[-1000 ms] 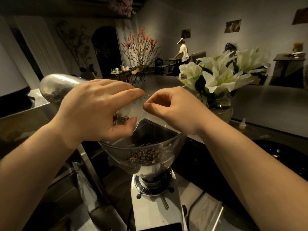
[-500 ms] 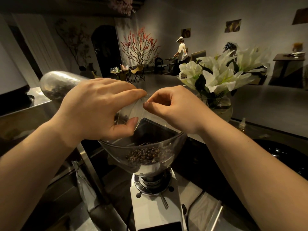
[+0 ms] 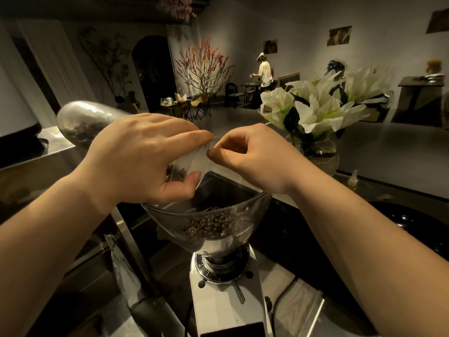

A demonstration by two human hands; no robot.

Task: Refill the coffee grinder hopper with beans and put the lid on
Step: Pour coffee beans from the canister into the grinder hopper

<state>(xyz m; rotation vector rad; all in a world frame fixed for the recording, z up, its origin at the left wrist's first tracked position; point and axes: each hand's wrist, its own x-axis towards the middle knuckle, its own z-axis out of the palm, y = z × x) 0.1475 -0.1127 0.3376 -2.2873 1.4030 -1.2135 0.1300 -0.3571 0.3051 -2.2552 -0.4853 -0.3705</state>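
Observation:
A white coffee grinder [image 3: 218, 307] stands in front of me with its clear hopper [image 3: 257, 205] uncovered. Brown beans [image 3: 213, 224] lie in the hopper's bottom. A silvery, partly clear bean bag [image 3: 82, 122] is tipped on its side, its body reaching up to the left and its open mouth [image 3: 194, 159] right above the hopper. My left hand [image 3: 143, 159] wraps around the bag near the mouth. My right hand [image 3: 252, 156] pinches the mouth's edge from the right. A few beans show inside the bag by my left thumb. I see no lid.
A glass vase of white lilies [image 3: 320, 110] stands on the counter just right of my right hand. A small dropper bottle [image 3: 353, 177] sits beside it. Another foil bag [image 3: 121, 261] stands low on the left. A person [image 3: 264, 74] works far back in the room.
Both hands have stayed at the bag's mouth above the hopper, almost still. The bag and grinder have not visibly shifted.

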